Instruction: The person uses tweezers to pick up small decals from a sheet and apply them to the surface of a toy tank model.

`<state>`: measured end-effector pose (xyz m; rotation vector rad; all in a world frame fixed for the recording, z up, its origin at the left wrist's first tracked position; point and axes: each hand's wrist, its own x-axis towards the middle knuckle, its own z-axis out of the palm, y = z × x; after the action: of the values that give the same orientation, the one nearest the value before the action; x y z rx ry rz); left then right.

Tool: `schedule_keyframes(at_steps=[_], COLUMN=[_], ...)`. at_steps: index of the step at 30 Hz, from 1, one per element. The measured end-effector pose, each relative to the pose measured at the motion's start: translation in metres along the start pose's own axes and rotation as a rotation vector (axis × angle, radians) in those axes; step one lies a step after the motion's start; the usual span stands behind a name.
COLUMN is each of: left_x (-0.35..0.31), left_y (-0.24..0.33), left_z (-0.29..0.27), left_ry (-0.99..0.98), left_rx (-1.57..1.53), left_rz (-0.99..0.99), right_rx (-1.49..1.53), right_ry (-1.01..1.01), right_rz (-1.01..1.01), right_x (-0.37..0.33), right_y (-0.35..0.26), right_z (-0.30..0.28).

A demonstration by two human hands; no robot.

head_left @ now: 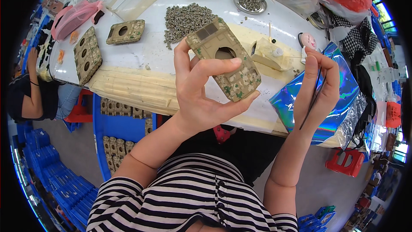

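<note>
My left hand (pixel 201 86) grips a camouflage-patterned toy tank hull (pixel 234 71) above the table. Its thumb lies across the top beside the round hole, and the other fingers support the edges. To the right, my right hand (pixel 317 86) is raised with thumb and fingers pinched together. A slim dark stick-like tool (pixel 310 109) runs along its palm; its exact kind is hard to make out. Between the hands, a pale block (pixel 270 53) with a small white-capped bottle (pixel 277 52) stands on the table. Two similar camouflage hulls, a larger one (pixel 88 56) and a smaller one (pixel 125 32), lie at the left.
A heap of small metallic parts (pixel 186 21) sits beyond my left hand, and a round metal dish (pixel 250 2) holds more. Shiny blue foil (pixel 283 99) lies under my right hand. Below the table edge, a blue tray (pixel 99 133) holds several hulls. Another person (pixel 32 90) sits far left.
</note>
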<state>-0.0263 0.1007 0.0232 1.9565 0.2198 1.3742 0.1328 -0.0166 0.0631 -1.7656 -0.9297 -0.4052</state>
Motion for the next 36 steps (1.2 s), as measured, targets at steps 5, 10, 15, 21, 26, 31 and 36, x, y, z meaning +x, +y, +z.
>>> schedule_keyframes(at_steps=[5,10,15,21,26,31,36], left_x=[0.000,0.001,0.000,0.000,0.001,0.000,0.000], left_y=[0.000,0.001,0.000,0.001,0.000,0.002,0.002], left_z=[-0.001,0.000,0.000,-0.001,-0.001,-0.002,-0.001], left_ry=[-0.003,-0.006,0.012,-0.003,0.001,-0.010,-0.013], left_rx=[0.017,0.010,0.012,0.022,0.037,0.061,0.042], left_rz=[-0.006,-0.014,-0.008,-0.015,0.000,-0.008,-0.019], right_rx=[-0.200,-0.285,-0.003,0.561,0.743,0.782,0.777], right_ry=[0.009,-0.119,0.096,-0.206,-0.282,-0.295,-0.298], right_rz=[-0.175,-0.266,-0.095,0.162,0.295,0.337,0.334], right_x=[0.008,0.007,-0.003,-0.022,-0.032,-0.032,-0.032], right_y=[0.005,0.009,-0.006,-0.028,-0.036,-0.038,-0.038], right_z=[0.008,0.012,0.003,-0.012,-0.006,-0.004,-0.004])
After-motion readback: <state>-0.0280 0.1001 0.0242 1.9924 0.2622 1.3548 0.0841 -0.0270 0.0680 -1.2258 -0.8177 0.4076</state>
